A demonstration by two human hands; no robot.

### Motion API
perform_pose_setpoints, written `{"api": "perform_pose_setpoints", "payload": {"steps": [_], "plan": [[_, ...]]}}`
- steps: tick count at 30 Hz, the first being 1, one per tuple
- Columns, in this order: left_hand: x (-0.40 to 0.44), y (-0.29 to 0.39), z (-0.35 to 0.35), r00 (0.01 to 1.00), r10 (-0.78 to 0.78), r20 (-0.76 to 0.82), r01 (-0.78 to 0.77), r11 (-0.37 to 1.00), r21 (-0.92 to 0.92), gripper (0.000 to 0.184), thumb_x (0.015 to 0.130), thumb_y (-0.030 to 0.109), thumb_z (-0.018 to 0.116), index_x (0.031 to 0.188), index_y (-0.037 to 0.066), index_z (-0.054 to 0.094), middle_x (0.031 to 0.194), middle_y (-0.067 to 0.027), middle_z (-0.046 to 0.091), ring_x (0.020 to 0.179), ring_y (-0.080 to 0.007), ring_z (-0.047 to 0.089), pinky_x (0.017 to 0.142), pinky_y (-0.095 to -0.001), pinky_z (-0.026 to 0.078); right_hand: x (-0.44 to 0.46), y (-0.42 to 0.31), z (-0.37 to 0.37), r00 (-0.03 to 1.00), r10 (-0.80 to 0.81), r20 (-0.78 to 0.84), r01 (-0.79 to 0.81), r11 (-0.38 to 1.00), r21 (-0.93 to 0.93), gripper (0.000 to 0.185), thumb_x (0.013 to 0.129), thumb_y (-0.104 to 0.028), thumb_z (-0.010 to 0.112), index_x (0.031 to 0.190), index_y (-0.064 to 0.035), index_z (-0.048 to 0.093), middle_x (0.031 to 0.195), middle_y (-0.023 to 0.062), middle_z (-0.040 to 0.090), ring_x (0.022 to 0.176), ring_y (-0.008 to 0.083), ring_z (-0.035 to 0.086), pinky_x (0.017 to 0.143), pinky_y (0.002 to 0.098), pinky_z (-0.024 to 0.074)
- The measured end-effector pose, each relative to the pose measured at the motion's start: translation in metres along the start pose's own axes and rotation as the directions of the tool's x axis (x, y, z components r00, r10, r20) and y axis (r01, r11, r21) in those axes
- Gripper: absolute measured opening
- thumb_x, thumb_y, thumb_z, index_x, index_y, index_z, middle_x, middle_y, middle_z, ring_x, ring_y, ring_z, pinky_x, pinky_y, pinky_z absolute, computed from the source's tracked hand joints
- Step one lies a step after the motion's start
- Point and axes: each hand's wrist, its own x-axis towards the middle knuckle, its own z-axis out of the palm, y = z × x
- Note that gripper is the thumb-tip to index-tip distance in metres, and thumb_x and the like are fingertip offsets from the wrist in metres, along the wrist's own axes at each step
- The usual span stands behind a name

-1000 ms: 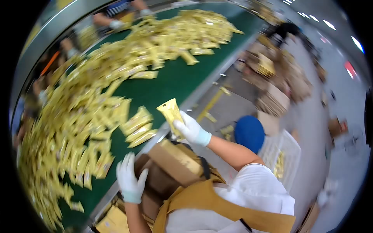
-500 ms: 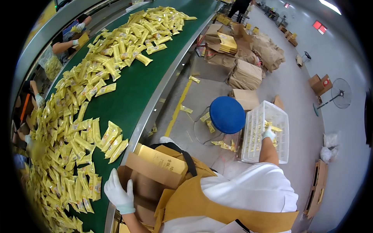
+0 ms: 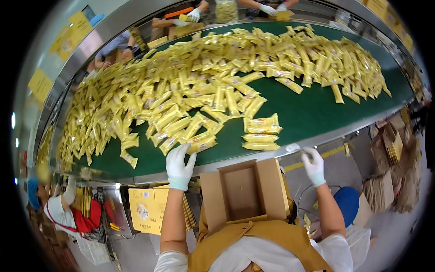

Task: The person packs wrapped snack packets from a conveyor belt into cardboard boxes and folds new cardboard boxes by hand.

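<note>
My left hand (image 3: 180,167), in a white glove, is at the near edge of the green belt (image 3: 312,113). Its fingers are apart, and the fingertips meet the yellow packets (image 3: 199,142) lying there. My right hand (image 3: 313,167), also gloved, hovers beside the belt's metal edge with its fingers slightly curled and nothing in it. Between both hands an open, empty cardboard box (image 3: 244,190) rests against my apron. Just beyond it, a few yellow packets (image 3: 261,136) lie stacked in a row on the belt.
A long heap of yellow packets (image 3: 217,68) covers much of the belt. Co-workers' gloved hands (image 3: 268,9) are across it. A person in white and red (image 3: 86,213) stands at the left. Flat yellow cartons (image 3: 147,211), a blue stool (image 3: 346,206) and a white crate (image 3: 360,245) are nearby.
The view has swung left to face the belt. My right hand has let go of its packet over the crate and come back to the belt edge. My left hand has moved onto the packets.
</note>
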Motion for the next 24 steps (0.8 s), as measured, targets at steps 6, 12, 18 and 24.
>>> {"api": "perform_pose_setpoints", "payload": {"steps": [6, 12, 18, 24], "plan": [[0.017, -0.030, 0.040, 0.967, 0.022, 0.255, -0.063, 0.986, 0.151, 0.070, 0.078, 0.033, 0.080, 0.136, 0.004, 0.055, 0.133, -0.0169, 0.060, 0.122, -0.0346, 0.055, 0.105, -0.0453, 0.041, 0.092, -0.081, 0.079, 0.728, -0.432, 0.532, 0.665, 0.632, -0.398, 0.076, 0.069, -0.037, 0.085, 0.129, -0.0021, 0.055, 0.129, 0.0160, 0.058, 0.120, 0.0360, 0.054, 0.105, 0.0456, 0.0416], [0.031, -0.032, 0.079, 0.910, -0.072, 0.409, -0.074, 0.941, 0.330, 0.087, 0.076, 0.050, 0.079, 0.143, 0.003, 0.048, 0.130, -0.0154, 0.058, 0.125, -0.0333, 0.051, 0.106, -0.0451, 0.038, 0.095, -0.053, 0.101, 0.654, -0.342, 0.675, 0.711, 0.583, -0.393, 0.092, 0.069, -0.052, 0.079, 0.139, -0.0024, 0.045, 0.130, 0.0176, 0.053, 0.125, 0.0343, 0.049, 0.108, 0.0457, 0.0355], [0.039, -0.020, 0.081, 0.846, -0.195, 0.496, -0.036, 0.908, 0.418, 0.088, 0.076, 0.054, 0.076, 0.144, 0.006, 0.046, 0.127, -0.0122, 0.057, 0.119, -0.0316, 0.053, 0.103, -0.0481, 0.038, 0.104, -0.038, 0.115, 0.646, -0.420, 0.637, 0.759, 0.435, -0.484, 0.084, 0.074, -0.043, 0.076, 0.139, 0.0000, 0.044, 0.129, 0.0199, 0.053, 0.124, 0.0348, 0.050, 0.106, 0.0451, 0.0372], [0.044, -0.014, 0.075, 0.811, -0.232, 0.538, -0.016, 0.909, 0.417, 0.083, 0.080, 0.054, 0.074, 0.143, 0.008, 0.046, 0.131, -0.0130, 0.056, 0.124, -0.0311, 0.051, 0.106, -0.0482, 0.035, 0.144, -0.055, 0.127, 0.720, -0.165, 0.674, 0.602, 0.632, -0.488, 0.090, 0.073, -0.051, 0.078, 0.144, -0.0091, 0.043, 0.136, 0.0165, 0.052, 0.123, 0.0347, 0.052, 0.103, 0.0432, 0.0397]]}}
